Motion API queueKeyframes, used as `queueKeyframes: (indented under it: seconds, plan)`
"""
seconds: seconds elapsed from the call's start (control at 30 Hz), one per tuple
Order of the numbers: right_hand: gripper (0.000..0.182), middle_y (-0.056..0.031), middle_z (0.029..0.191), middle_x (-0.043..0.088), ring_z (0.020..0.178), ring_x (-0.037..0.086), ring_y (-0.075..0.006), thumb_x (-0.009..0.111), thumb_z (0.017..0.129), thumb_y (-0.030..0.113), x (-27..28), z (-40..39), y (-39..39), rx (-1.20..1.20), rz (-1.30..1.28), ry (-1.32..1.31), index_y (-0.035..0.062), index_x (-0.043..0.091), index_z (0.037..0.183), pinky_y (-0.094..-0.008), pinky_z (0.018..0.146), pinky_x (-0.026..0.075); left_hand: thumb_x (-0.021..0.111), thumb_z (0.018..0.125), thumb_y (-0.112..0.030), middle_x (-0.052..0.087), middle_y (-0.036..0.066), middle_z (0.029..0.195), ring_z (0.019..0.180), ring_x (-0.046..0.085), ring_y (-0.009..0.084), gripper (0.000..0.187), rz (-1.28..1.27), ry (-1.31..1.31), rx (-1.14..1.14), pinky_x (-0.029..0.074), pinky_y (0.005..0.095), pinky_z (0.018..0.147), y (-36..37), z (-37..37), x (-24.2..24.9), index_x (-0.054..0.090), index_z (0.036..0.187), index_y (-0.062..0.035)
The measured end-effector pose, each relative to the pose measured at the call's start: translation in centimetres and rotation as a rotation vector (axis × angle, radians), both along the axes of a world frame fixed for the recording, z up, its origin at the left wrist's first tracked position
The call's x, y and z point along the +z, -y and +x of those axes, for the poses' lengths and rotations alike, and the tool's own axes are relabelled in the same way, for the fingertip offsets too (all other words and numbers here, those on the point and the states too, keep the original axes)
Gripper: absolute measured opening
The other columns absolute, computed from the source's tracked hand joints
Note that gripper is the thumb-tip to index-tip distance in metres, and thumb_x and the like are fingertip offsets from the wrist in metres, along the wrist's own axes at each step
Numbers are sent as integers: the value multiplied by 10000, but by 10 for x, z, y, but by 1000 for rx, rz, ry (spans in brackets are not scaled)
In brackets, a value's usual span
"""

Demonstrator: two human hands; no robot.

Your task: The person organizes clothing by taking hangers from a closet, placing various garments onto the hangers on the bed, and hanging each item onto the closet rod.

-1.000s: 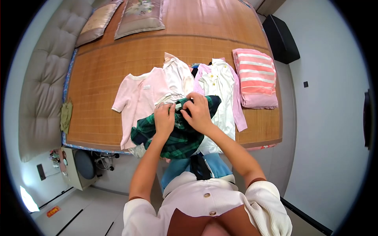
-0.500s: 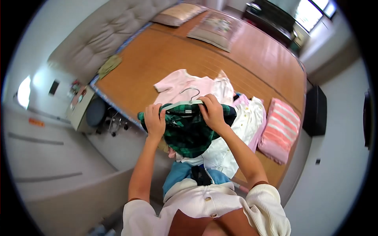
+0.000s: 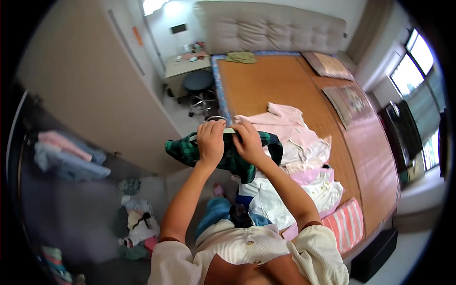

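A dark green plaid garment (image 3: pixel 183 149) hangs on a pale hanger (image 3: pixel 229 130) in front of me. My left hand (image 3: pixel 211 142) is closed round the hanger and the collar, close to the metal hook (image 3: pixel 216 118). Just right of it, my right hand (image 3: pixel 248 142) grips the hanger's other side with bent fingers. The garment's lower part droops below both hands. A pink top (image 3: pixel 280 123) and white clothes (image 3: pixel 270 204) lie on the bed to the right.
The bed (image 3: pixel 266 80) fills the right side, with a striped folded item (image 3: pixel 346 223) near its edge. A stool (image 3: pixel 198 81) stands by a nightstand (image 3: pixel 183 66). An open wardrobe at left holds hanging clothes (image 3: pixel 71 156) and a clothes pile (image 3: pixel 140 221).
The view has turned left, bringing the wardrobe into sight. My hands have come closer together on the hanger, and the garment now hangs beside the bed edge.
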State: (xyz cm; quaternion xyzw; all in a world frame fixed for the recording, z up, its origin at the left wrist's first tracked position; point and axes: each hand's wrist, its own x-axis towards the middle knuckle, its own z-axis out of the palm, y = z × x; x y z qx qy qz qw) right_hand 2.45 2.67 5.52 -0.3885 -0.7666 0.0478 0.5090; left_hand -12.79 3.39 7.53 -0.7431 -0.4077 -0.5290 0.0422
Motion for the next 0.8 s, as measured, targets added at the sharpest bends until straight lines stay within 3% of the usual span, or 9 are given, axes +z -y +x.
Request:
queueKeyframes:
  seconds: [0.17,0.23,0.37,0.43,0.53,0.8]
  plan:
    - [466,-168,1084,554,1006,540,-369,638,734,-19,21,-66,9,142,23,139,43,567,1190,-437,879,444,535,950,-61,622,153,863,816,573,352,108,50,89,242,439,414,746,21,-82,20,611,951,15]
    - [602,-183,1203,534,1069,532,-375,711,797,145,33,-91,16,295,22,174,46,480,1344,-429,912,436,557,934,-79,633,135,891,854,581,337,102,20,115,317,442,408,786,30,-111,23,622,961,-4]
    - [468,-173,1189,566,1070,534,-372,649,873,263,41,-122,15,295,-16,165,49,561,1279,-442,954,403,561,937,-95,642,132,918,879,585,334,121,58,124,436,444,399,808,53,-174,34,628,986,-6]
    - [334,-148,1045,604,999,555,-347,636,886,222,43,-139,12,306,-57,188,38,624,1165,-420,871,432,558,941,-93,643,134,920,882,585,337,122,102,134,503,445,401,809,66,-209,44,627,987,-4]
    - [272,-134,892,589,833,592,-334,648,885,205,38,-180,15,406,-58,169,65,631,1118,-397,698,481,555,942,-88,646,140,927,893,589,341,123,132,149,599,448,407,813,83,-265,55,628,990,-2]
    - [268,-117,861,614,718,610,-349,640,908,239,46,-327,43,562,-56,138,91,616,1130,-424,596,490,538,949,-103,650,169,965,922,602,357,179,93,273,765,456,420,828,119,-409,64,636,1056,2]
